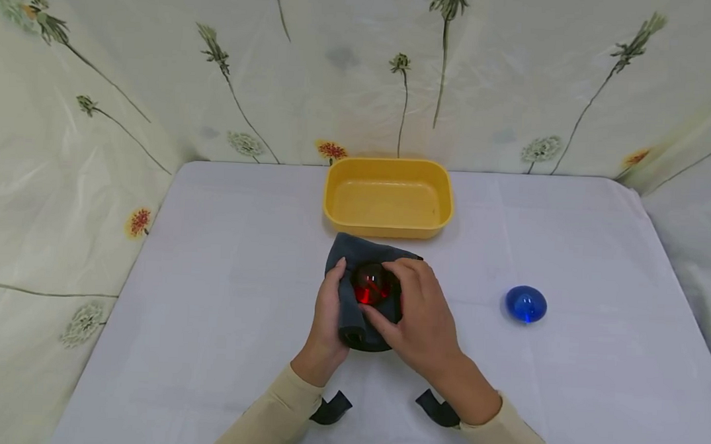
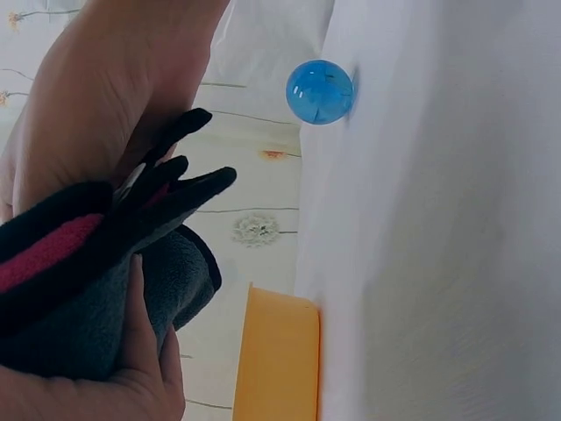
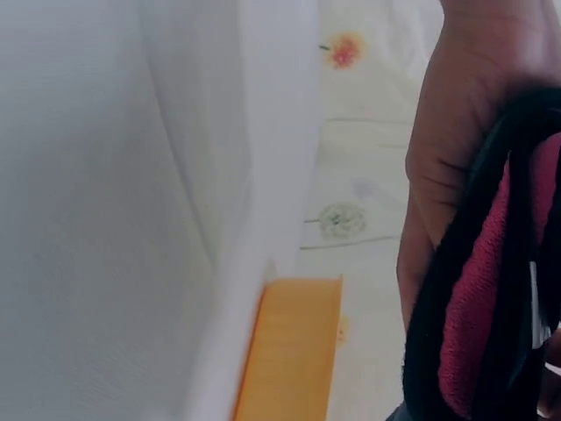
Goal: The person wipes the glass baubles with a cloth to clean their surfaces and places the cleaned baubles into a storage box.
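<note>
Over the middle of the table, a dark blue-grey cloth [image 1: 369, 248] with black edging lies in my left hand [image 1: 327, 313], which grips it from the left side. A clear red ball [image 1: 366, 283] rests against the cloth. My right hand [image 1: 427, 321] pinches this ball, thumb below and fingers at its upper right. In the left wrist view, folds of the cloth [image 2: 70, 307] show a pink side and hide the ball. The right wrist view shows the pink-sided cloth [image 3: 478, 307] in front of my left hand [image 3: 451, 149].
A yellow rectangular tub [image 1: 387, 231] stands at the table's back edge, just beyond the cloth. To the right, a clear blue ball [image 1: 526, 304] sits on the white tablecloth [image 1: 222, 276]. Flower-printed sheeting [image 1: 350, 69] hangs behind and at both sides.
</note>
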Available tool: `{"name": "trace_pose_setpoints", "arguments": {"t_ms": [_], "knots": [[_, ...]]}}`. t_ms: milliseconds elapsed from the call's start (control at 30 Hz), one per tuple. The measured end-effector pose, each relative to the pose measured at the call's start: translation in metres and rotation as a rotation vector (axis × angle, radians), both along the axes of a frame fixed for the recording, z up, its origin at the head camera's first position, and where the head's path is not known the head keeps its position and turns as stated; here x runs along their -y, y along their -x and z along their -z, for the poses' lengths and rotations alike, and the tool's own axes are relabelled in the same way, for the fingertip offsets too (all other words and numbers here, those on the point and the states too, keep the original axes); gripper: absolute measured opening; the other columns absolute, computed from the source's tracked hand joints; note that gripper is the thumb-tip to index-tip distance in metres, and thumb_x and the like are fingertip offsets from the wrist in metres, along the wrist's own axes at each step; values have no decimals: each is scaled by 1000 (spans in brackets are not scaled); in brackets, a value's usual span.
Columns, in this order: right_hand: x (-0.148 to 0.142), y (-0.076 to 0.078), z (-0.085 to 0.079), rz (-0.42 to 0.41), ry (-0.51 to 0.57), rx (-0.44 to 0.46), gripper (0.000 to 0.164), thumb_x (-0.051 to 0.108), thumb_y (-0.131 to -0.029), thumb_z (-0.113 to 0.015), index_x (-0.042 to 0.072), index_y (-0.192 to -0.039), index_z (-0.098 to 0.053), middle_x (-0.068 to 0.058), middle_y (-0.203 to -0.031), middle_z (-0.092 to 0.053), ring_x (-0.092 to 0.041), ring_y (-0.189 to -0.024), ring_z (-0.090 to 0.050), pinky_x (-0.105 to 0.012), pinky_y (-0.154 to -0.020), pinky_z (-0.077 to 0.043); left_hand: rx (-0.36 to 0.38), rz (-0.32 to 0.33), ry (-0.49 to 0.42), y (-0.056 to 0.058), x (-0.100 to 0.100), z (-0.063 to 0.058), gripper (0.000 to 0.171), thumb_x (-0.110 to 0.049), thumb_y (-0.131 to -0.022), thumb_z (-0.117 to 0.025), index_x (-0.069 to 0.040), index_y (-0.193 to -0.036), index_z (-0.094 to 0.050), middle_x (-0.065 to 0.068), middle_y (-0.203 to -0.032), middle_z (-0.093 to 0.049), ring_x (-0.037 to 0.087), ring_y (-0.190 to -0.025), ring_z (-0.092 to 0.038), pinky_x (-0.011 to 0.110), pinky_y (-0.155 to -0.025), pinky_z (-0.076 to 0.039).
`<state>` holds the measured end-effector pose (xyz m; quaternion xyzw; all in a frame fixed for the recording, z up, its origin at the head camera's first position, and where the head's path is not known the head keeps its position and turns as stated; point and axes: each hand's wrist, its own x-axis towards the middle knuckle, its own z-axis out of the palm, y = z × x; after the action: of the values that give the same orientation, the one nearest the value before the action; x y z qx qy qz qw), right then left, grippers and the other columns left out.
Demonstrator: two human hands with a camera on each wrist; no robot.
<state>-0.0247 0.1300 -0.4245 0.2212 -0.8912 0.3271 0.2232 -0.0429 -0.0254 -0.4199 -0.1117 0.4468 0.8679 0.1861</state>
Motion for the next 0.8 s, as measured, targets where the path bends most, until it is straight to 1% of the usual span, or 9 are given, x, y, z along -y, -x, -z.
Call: {"name": "trace_pose_setpoints", "arguments": {"t_ms": [133, 200, 300, 367, 500, 567, 667, 733, 800], "knots": [[-2, 2, 0, -6, 33, 15, 71, 24, -76, -96, -4, -131, -60, -19, -125, -57, -32, -118, -55, -43, -101, -50, 7, 8, -2, -1, 0, 0, 60, -48, -108, -37, -14, -157, -32, 5, -157, -37, 23, -143, -33, 43, -120, -26], [-4, 3, 0, -17, 73, 31, 67, 31, -81, -93, -3, -130, -63, -17, -122, -57, -31, -117, -55, -41, -98, -50, 6, 13, -2, -2, 0, -1, 61, -48, -108, -37, -14, -158, -31, 6, -157, -37, 24, -143, -32, 44, -120, -26], [-6, 4, 1, -29, 137, 49, 64, 47, -89, -83, -2, -127, -66, -14, -117, -58, -29, -114, -54, -38, -94, -50, 1, 20, 3, -2, 0, -1, 62, -48, -108, -37, -14, -159, -29, 7, -157, -37, 25, -142, -33, 44, -119, -28], [-6, 4, 2, -26, 157, 58, 66, 56, -94, -73, -1, -125, -68, -13, -114, -58, -28, -112, -54, -37, -90, -49, 0, 21, 9, -2, -1, -1, 62, -49, -108, -37, -14, -159, -29, 7, -155, -38, 25, -141, -34, 43, -117, -30], [-4, 4, 4, -3, 131, 86, 69, 62, -100, -59, -3, -122, -69, -11, -111, -58, -28, -108, -52, -39, -85, -48, 5, 20, 16, -2, -1, 0, 60, -49, -108, -37, -14, -157, -31, 7, -149, -42, 23, -135, -38, 39, -113, -35], [-4, 2, 4, 3, 101, 96, 72, 62, -102, -54, -4, -125, -68, -12, -112, -58, -29, -108, -51, -41, -85, -49, 4, 20, 14, -2, -1, 1, 59, -48, -108, -36, -13, -156, -33, 6, -148, -43, 22, -134, -40, 39, -112, -36], [-4, 1, 4, -18, 63, 98, 75, 60, -102, -57, -4, -140, -59, -15, -121, -57, -30, -115, -52, -43, -93, -51, -3, 12, 2, -2, -1, 2, 59, -48, -109, -36, -14, -157, -32, 6, -150, -42, 22, -135, -39, 40, -114, -34], [-5, 1, 2, -43, 43, 89, 76, 55, -99, -66, -1, -149, -51, -17, -129, -54, -30, -121, -53, -44, -100, -50, -7, 8, -1, -1, 0, 3, 59, -48, -109, -35, -14, -157, -32, 6, -151, -41, 22, -137, -39, 41, -115, -33], [-7, 2, 1, -70, 16, 69, 81, 45, -94, -77, 2, -154, -45, -19, -136, -52, -31, -125, -53, -46, -105, -48, -13, 4, -5, -1, 0, 3, 59, -48, -109, -35, -15, -158, -32, 6, -152, -41, 22, -137, -39, 41, -115, -32]]}}
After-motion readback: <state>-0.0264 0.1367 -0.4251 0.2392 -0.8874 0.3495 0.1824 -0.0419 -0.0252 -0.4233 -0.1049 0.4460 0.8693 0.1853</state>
